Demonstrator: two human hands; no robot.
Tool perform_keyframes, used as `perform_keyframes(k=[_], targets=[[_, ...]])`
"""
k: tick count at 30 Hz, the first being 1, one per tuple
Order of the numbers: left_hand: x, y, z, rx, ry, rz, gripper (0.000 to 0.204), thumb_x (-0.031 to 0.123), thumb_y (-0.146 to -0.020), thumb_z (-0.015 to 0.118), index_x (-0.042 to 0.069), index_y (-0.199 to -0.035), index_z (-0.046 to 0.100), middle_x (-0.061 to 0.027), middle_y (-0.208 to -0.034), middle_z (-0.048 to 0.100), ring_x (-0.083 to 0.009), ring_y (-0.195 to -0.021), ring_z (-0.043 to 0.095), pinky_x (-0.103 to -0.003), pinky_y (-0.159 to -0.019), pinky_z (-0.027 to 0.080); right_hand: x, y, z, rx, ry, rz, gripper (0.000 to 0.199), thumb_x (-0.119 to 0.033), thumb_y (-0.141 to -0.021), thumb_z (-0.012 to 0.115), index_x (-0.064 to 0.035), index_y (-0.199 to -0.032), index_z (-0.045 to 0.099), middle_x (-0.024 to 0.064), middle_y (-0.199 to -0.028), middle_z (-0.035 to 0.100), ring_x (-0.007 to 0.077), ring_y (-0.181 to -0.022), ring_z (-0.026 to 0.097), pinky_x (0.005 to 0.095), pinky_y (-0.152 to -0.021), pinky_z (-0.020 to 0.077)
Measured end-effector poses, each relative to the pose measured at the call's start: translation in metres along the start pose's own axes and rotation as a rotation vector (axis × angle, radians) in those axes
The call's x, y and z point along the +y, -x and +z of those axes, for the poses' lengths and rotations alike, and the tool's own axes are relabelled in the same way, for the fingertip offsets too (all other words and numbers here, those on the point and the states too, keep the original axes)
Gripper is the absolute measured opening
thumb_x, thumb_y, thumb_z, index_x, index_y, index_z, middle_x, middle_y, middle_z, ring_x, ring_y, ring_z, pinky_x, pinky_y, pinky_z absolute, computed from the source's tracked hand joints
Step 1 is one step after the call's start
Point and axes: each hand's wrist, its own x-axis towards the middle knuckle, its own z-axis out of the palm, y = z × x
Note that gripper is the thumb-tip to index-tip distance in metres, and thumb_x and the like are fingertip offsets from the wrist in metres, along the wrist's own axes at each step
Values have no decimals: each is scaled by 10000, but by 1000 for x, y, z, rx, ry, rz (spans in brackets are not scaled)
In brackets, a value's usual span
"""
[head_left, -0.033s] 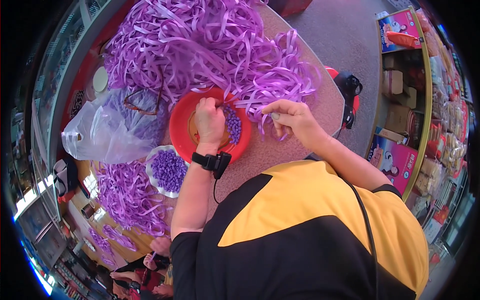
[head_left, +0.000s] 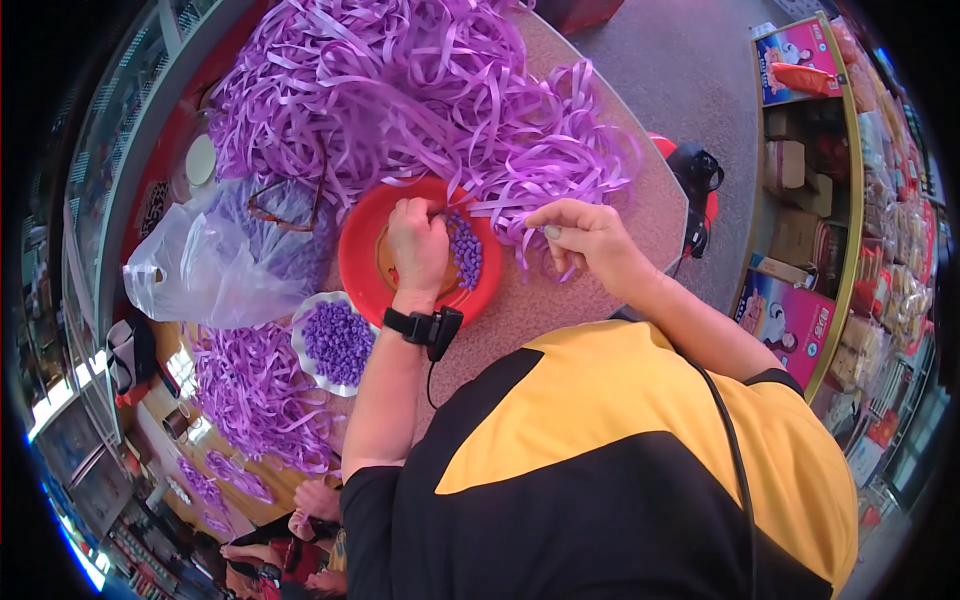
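Note:
My left hand [head_left: 418, 248], with a black band on its wrist, is closed inside a red bowl [head_left: 362, 290]. Its fingertips point down at the bowl's far side, and what they grip is hidden. Purple beads [head_left: 466, 252] lie in the bowl just right of that hand. Right of the bowl, my right hand [head_left: 588, 240] is closed, thumb and forefinger pinched on something too small to make out. Loops of purple ribbon [head_left: 560, 262] hang beside and below its fingers. A large heap of purple ribbons [head_left: 380, 90] covers the table beyond both hands.
A white scalloped dish [head_left: 303, 362] of purple beads [head_left: 338, 343] stands left of my forearm. Glasses [head_left: 268, 212] rest on a clear plastic bag [head_left: 200, 265]. More ribbons [head_left: 255, 395] lie nearer left. A co-worker's hands [head_left: 318, 500] show lower left. Shelves [head_left: 850, 200] stand at right.
The co-worker's hands at the lower left have shifted slightly. My own hands, the bowl and the ribbons look the same.

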Motion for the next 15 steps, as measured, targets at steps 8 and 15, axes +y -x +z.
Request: perform_keyframes(k=[8,15], targets=[[17,-9,-6,-56,174,-188,200,127,-796,769,-11,-922,699,-94,-784,680,-189,-706,651,-308,-658,511,6,8,-11,57,-22,-18,196,-109,-952,577,-37,-1109,671,-10,-678,588,52,-570,526,196,-514,370],[49,20,-22,-161,478,-155,175,146,-800,773,-3,-865,709,-70,-792,700,-140,-683,637,-289,-623,492,11,22,-38,166,-48,-50,189,-114,-944,592,-41,-1097,675,-9,-683,596,56,-585,555,188,-524,375]])
